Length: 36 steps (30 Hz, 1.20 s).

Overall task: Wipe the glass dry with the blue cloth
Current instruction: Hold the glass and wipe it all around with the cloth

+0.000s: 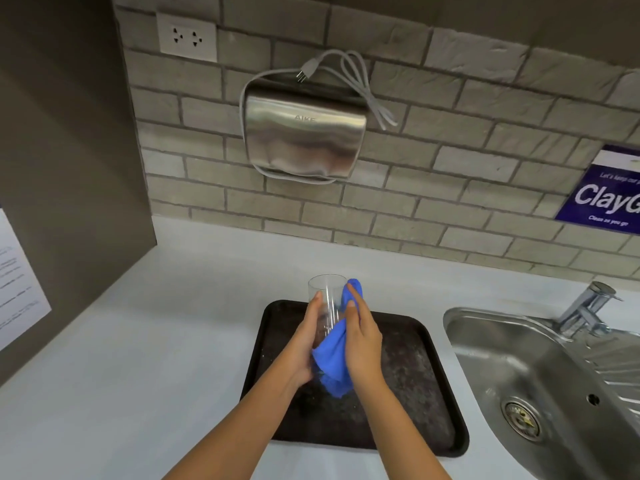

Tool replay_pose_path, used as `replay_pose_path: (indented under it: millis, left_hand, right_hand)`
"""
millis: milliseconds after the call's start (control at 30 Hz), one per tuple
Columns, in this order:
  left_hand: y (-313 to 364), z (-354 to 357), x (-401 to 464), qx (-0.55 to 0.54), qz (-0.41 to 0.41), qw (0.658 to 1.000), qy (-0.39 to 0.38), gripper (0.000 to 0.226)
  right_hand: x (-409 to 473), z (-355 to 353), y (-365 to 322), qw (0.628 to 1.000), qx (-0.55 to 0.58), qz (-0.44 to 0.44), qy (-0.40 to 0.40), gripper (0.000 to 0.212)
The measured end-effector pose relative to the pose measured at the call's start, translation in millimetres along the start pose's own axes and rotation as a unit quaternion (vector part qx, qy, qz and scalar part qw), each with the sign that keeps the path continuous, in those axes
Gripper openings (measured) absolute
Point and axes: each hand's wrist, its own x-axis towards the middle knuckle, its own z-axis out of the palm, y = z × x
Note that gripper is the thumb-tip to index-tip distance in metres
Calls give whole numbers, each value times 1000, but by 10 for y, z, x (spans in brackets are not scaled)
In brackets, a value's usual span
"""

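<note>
Left hand (304, 344): wrapped around the glass (327, 299) from its left side, thumb lying up the wall, gripping it.

Right hand (363, 337): pressing the cloth (334, 358) against the right side of the glass; index finger and thumb lie over the cloth near the rim. Grasping the cloth.

Glass: clear, tall, plain; held roughly upright, mouth up and tilted slightly away, above the tray (415, 393). Not touching the tray.

Cloth: blue; bunched between right palm and glass, one end showing by the rim, the other hanging below the hands.

Tray: dark, rectangular, rounded corners, mottled surface; lies flat on the counter (138, 358), directly under the hands.

Counter: white, pale.

Sink (512, 358): steel, right of the tray, with drain (523, 419) and tap (585, 306) at its far edge.

Wall: grey brick. Mounted on it, a steel hand dryer (304, 136) with its grey cord (356, 77) looped on top, unplugged; a white double socket (187, 37) upper left; a blue sign (609, 199) at right, partly cut off.

Paper notice (17, 278): on the dark panel at left.
</note>
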Motion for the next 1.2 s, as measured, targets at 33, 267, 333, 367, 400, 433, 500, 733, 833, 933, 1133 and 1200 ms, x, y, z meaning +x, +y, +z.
replay_pose_path:
  millis: [33, 267, 333, 367, 400, 433, 500, 733, 833, 933, 1133, 1200]
  left_hand:
    - [12, -9, 22, -7, -3, 1000, 7, 61]
    - [242, -33, 202, 100, 24, 991, 88, 62]
    - [291, -25, 229, 137, 45, 983, 114, 57]
    - [314, -17, 236, 140, 50, 982, 116, 54]
    - [327, -15, 236, 140, 54, 982, 115, 53]
    - [334, -16, 240, 143, 63, 982, 111, 53]
    - [338, -37, 250, 159, 90, 979, 93, 55]
    - [442, -130, 252, 168, 82, 981, 54, 59]
    - [356, -134, 197, 100, 65, 993, 20, 55]
    - [323, -142, 186, 48, 24, 999, 4, 54]
    - [347, -264, 239, -14, 13, 999, -37, 58]
    - [320, -283, 235, -14, 7, 999, -39, 60]
  right_hand:
    - [73, -6, 5, 1000, 10, 24, 2, 30]
    - [189, 110, 82, 992, 51, 110, 40, 37]
    - [159, 173, 71, 995, 25, 78, 62, 39]
    - [141, 209, 59, 996, 13, 63, 63, 40]
    - [129, 243, 46, 997, 5, 52, 64, 40]
    - [125, 272, 33, 997, 2, 43, 67, 40]
    - [97, 328, 7, 997, -4, 29, 73, 40]
    - [-9, 496, 37, 993, -102, -45, 49, 38]
    - [157, 365, 19, 996, 20, 43, 70, 34]
    - [265, 304, -21, 992, 66, 92, 50, 35]
    - [-71, 447, 2, 995, -103, -16, 9, 38]
    - [-54, 406, -14, 996, -89, -20, 2, 35]
